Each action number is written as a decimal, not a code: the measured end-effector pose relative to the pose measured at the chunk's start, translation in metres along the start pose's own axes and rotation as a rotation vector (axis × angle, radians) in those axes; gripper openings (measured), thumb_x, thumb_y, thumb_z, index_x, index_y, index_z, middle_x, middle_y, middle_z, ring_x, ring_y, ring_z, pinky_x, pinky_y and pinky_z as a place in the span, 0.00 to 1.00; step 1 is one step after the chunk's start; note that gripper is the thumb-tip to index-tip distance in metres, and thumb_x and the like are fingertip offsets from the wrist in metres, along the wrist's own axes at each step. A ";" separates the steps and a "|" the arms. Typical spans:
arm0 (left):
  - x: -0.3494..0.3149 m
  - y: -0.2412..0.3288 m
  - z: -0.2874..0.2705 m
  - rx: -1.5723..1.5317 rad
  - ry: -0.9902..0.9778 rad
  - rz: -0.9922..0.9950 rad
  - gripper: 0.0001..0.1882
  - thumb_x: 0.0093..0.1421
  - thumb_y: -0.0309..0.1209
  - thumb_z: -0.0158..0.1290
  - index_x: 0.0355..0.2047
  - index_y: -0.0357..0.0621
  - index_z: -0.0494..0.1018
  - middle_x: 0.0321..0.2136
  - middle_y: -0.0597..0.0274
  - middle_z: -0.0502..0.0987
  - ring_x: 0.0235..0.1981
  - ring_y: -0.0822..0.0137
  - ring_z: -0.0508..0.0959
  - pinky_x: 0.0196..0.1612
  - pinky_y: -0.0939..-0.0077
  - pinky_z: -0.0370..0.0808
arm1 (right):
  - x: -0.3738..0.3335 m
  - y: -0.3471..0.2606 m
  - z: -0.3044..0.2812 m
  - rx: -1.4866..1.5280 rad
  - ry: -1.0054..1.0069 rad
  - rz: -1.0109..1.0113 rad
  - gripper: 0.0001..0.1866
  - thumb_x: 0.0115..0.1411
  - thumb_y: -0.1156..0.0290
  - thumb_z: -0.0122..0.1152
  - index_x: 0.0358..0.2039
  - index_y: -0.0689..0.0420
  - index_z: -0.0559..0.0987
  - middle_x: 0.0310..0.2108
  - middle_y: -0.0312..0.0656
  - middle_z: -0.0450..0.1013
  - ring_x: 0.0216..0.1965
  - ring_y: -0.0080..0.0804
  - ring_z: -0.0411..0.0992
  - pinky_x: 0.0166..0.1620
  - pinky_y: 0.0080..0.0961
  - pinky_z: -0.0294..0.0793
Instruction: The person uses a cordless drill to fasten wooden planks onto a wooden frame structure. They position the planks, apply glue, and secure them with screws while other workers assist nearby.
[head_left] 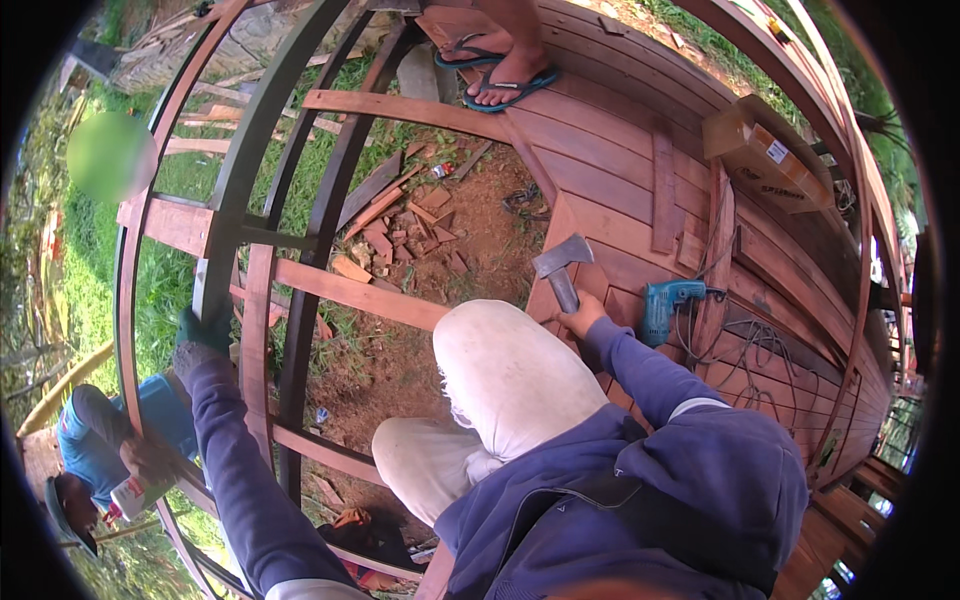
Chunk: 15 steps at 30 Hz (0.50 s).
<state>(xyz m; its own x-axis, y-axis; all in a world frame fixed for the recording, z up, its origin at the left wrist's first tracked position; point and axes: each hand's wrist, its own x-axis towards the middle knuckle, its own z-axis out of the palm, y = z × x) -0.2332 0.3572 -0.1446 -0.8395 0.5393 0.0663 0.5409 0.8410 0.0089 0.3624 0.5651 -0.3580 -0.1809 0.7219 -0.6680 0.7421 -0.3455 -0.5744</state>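
My right hand (pixel 583 314) is closed on a hatchet (pixel 563 258) beside my bent knee, its grey metal head pointing up and away from me, over the decking's edge. My left hand (pixel 203 328), in a dark green glove, is stretched out to the left. It is wrapped around the lower part of a long grey-green beam (pixel 237 175), its fingers partly lost in shadow. A pale strip (pixel 200 278) shows on the beam just above the glove.
Reddish planks (pixel 610 205) form the deck, with a teal power drill (pixel 668 308), tangled cable (pixel 760 350) and cardboard box (pixel 768 155). Open joists (pixel 360 293) span soil with wood offcuts (pixel 425 220). A sandaled person's feet (pixel 505 75) stand ahead; another person in blue (pixel 165 410) bends at left.
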 end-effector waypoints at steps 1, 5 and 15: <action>-0.001 0.000 0.001 -0.006 -0.007 0.002 0.35 0.56 0.63 0.63 0.45 0.43 0.77 0.35 0.39 0.83 0.38 0.38 0.84 0.38 0.44 0.78 | 0.004 0.014 -0.006 0.094 -0.002 0.025 0.19 0.55 0.69 0.72 0.43 0.64 0.77 0.27 0.47 0.78 0.21 0.34 0.79 0.25 0.33 0.80; -0.013 0.004 -0.003 0.019 0.087 -0.009 0.35 0.57 0.61 0.63 0.49 0.44 0.74 0.39 0.38 0.83 0.42 0.35 0.82 0.44 0.43 0.78 | 0.062 0.044 -0.040 -0.118 0.269 -0.014 0.22 0.49 0.64 0.74 0.41 0.63 0.81 0.31 0.54 0.81 0.29 0.45 0.83 0.37 0.41 0.82; -0.067 -0.017 0.008 -0.012 0.405 0.203 0.41 0.54 0.42 0.66 0.67 0.50 0.63 0.63 0.43 0.69 0.65 0.42 0.69 0.67 0.44 0.64 | 0.177 0.029 -0.127 -0.435 0.545 -0.028 0.27 0.54 0.61 0.70 0.52 0.62 0.79 0.44 0.60 0.80 0.50 0.56 0.80 0.55 0.47 0.79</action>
<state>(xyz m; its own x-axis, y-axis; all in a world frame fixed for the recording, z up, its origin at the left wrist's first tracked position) -0.1870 0.3069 -0.1576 -0.6305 0.6304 0.4528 0.6949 0.7184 -0.0327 0.4335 0.7593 -0.4326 0.0617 0.9642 -0.2578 0.9535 -0.1333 -0.2703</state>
